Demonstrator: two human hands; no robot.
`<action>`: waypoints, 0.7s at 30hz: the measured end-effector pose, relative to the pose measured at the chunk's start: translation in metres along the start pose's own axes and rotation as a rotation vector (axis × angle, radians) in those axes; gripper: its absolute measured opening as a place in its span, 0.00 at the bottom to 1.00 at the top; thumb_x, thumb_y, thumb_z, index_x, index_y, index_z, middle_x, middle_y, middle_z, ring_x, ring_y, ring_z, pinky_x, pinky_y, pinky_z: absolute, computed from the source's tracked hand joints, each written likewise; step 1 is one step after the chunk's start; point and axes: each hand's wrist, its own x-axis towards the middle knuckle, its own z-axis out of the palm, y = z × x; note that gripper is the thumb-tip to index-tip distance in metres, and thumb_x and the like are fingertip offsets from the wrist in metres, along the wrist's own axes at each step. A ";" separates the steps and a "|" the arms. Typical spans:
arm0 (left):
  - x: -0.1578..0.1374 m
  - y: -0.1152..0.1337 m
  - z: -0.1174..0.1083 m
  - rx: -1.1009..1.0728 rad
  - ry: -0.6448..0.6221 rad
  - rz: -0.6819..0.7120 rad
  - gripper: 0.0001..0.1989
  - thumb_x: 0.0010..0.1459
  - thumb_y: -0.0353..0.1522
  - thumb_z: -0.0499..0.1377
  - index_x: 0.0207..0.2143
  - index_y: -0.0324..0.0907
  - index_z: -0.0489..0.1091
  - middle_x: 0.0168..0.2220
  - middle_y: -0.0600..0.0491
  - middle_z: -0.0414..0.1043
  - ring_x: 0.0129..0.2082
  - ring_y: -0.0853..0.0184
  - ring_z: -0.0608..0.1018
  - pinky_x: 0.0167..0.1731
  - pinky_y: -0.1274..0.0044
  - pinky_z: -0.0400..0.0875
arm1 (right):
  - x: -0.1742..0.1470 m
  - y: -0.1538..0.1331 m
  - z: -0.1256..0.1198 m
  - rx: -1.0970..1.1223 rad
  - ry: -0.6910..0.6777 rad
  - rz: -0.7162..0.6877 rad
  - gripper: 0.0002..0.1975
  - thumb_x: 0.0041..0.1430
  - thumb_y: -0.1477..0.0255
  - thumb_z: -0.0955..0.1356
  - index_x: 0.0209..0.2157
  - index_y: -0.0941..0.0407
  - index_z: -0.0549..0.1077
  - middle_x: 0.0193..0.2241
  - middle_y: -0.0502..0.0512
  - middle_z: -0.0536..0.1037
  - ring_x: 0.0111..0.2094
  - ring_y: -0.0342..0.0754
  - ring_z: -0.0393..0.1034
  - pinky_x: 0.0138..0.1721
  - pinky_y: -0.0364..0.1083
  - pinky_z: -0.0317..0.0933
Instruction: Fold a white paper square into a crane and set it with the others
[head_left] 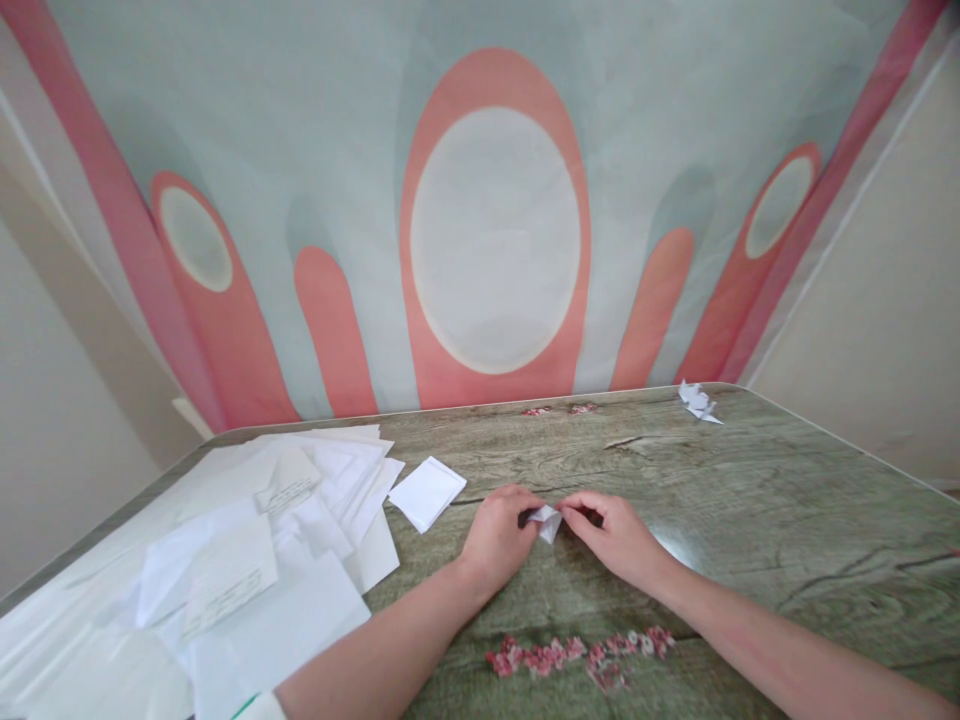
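Note:
A small piece of folded white paper (549, 524) is held just above the table, between my two hands. My left hand (501, 528) pinches its left side, with the fingers curled over it. At its upper right corner, the thumb and fingertips of my right hand (611, 530) close on the edge. The folds form a pointed shape, partly hidden by my left fingers. To the left of my left hand lies a small stack of square white paper (427, 493).
A wide, loose pile of white paper sheets (285, 610) covers the table's left side, some with printed lines. Several folded paper pieces (699, 402) sit at the far right corner. The wood-patterned table (750, 500) has pink flower prints and meets a patterned backdrop (495, 240) behind.

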 end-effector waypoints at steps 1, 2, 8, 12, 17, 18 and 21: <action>0.000 0.000 0.000 0.001 0.001 -0.002 0.13 0.50 0.25 0.54 0.36 0.43 0.74 0.35 0.52 0.74 0.38 0.64 0.73 0.42 0.74 0.66 | 0.001 0.001 -0.001 -0.009 0.000 -0.009 0.10 0.55 0.71 0.63 0.34 0.55 0.76 0.29 0.52 0.78 0.32 0.48 0.70 0.35 0.45 0.61; 0.001 -0.001 0.000 0.002 0.004 -0.001 0.13 0.50 0.25 0.55 0.37 0.43 0.74 0.35 0.52 0.74 0.38 0.64 0.73 0.42 0.75 0.66 | 0.001 0.002 -0.002 -0.024 0.004 -0.022 0.11 0.55 0.71 0.63 0.34 0.54 0.76 0.30 0.52 0.77 0.32 0.48 0.70 0.35 0.46 0.61; -0.001 0.000 0.002 0.020 0.018 0.013 0.13 0.50 0.25 0.55 0.36 0.44 0.74 0.35 0.52 0.74 0.37 0.64 0.73 0.42 0.75 0.65 | 0.004 0.007 -0.004 -0.113 -0.006 -0.079 0.10 0.56 0.70 0.64 0.33 0.54 0.77 0.28 0.54 0.76 0.32 0.48 0.69 0.36 0.46 0.60; -0.001 0.001 0.001 0.035 0.010 0.010 0.11 0.51 0.27 0.56 0.36 0.43 0.74 0.35 0.52 0.74 0.37 0.64 0.73 0.40 0.76 0.65 | 0.003 0.006 -0.004 -0.070 -0.046 -0.087 0.11 0.57 0.69 0.63 0.34 0.54 0.77 0.28 0.53 0.75 0.32 0.47 0.69 0.36 0.46 0.61; -0.001 0.004 0.001 0.055 0.012 0.000 0.09 0.52 0.28 0.57 0.36 0.44 0.74 0.33 0.52 0.74 0.36 0.64 0.73 0.40 0.76 0.65 | 0.002 0.006 -0.005 -0.029 -0.072 -0.091 0.11 0.57 0.69 0.63 0.35 0.53 0.77 0.29 0.53 0.76 0.33 0.48 0.69 0.37 0.46 0.61; -0.001 0.004 0.001 0.057 0.011 0.003 0.09 0.52 0.28 0.57 0.35 0.44 0.74 0.33 0.52 0.74 0.36 0.64 0.73 0.40 0.76 0.65 | 0.002 0.006 -0.005 -0.034 -0.072 -0.090 0.11 0.57 0.69 0.63 0.35 0.53 0.77 0.29 0.53 0.76 0.33 0.48 0.69 0.37 0.46 0.61; -0.001 0.004 0.000 0.056 0.009 0.008 0.09 0.52 0.29 0.56 0.36 0.44 0.74 0.34 0.52 0.73 0.37 0.64 0.72 0.40 0.75 0.65 | 0.003 0.007 -0.003 -0.049 -0.065 -0.087 0.11 0.57 0.69 0.64 0.35 0.52 0.77 0.28 0.52 0.76 0.32 0.47 0.69 0.36 0.46 0.60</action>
